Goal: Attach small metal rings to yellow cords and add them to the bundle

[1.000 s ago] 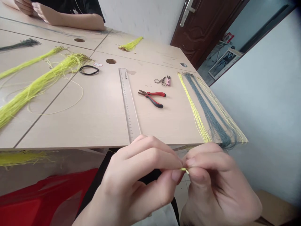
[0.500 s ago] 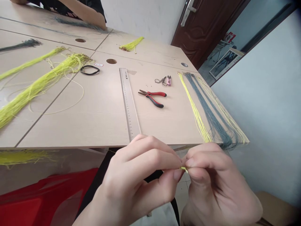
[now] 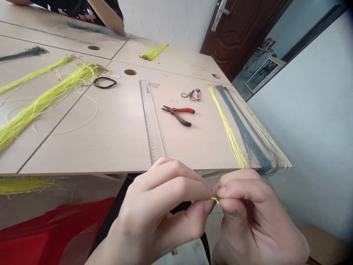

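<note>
**Q:** What's in hand here, and how far has it got?

**A:** A short yellow cord end (image 3: 214, 200) is pinched just off the table (image 3: 82, 154) edge, with the left hand (image 3: 154, 206) and right hand (image 3: 256, 217) both closed on it, fingertips meeting. Yellow cords (image 3: 230, 132) and grey cords (image 3: 246, 134) are already laid out in tidy rows at the table's right end. A big yellow-green bundle (image 3: 41, 110) is left lying loose, so plenty looks undone.

I see a steel ruler (image 3: 151, 121) at twelve on the table (image 3: 110, 147), pliers (image 3: 178, 116) just right of it, snips (image 3: 191, 95) behind those, cords (image 3: 242, 129) at one, and more cords (image 3: 46, 95) at ten.
</note>
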Demonstrator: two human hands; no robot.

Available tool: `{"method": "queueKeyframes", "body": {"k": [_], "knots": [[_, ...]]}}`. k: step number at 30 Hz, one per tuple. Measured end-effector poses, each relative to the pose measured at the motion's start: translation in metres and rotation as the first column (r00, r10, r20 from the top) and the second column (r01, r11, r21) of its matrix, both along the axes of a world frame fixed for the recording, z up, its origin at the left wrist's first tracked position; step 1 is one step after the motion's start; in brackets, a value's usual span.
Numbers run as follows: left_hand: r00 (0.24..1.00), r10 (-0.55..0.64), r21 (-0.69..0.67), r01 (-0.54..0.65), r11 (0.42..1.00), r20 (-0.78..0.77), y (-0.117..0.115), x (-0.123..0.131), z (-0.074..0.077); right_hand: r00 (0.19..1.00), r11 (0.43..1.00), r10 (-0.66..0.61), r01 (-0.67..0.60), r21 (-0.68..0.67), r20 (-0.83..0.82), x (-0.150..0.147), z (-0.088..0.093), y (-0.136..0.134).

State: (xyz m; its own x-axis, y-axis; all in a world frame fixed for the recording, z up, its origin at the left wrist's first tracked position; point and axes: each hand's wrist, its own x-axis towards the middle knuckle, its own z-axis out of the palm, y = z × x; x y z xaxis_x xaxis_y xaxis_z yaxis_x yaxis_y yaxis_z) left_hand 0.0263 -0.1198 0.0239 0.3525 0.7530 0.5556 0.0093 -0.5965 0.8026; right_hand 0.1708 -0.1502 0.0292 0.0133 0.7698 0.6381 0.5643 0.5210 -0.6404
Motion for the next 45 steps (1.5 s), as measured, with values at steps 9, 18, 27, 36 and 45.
{"method": "queueKeyframes", "body": {"k": [9, 18, 27, 36, 45], "knots": [[0.999, 0.033, 0.014, -0.033, 0.999, -0.021, -0.001, -0.001, 0.001, 0.99, 0.99, -0.067, 0.081, 0.111, -0.123, -0.008, -0.006, 0.006], [0.998, 0.039, 0.01, -0.039, 0.999, -0.055, 0.0, -0.002, 0.002, 0.987, 0.989, -0.086, 0.101, 0.108, -0.139, -0.009, -0.006, 0.005], [0.999, 0.017, -0.011, -0.017, 1.0, -0.034, -0.002, 0.0, -0.001, 0.99, 0.993, -0.091, 0.098, 0.066, -0.106, -0.006, -0.01, 0.003], [0.998, 0.048, 0.004, -0.048, 0.999, -0.043, -0.002, 0.0, -0.001, 0.991, 0.998, -0.039, 0.045, 0.05, -0.126, -0.003, -0.007, 0.001], [0.999, 0.013, -0.037, -0.011, 0.999, 0.045, -0.003, 0.008, -0.007, 0.98, 0.993, 0.116, -0.114, 0.02, -0.163, 0.008, -0.015, 0.011]]}}
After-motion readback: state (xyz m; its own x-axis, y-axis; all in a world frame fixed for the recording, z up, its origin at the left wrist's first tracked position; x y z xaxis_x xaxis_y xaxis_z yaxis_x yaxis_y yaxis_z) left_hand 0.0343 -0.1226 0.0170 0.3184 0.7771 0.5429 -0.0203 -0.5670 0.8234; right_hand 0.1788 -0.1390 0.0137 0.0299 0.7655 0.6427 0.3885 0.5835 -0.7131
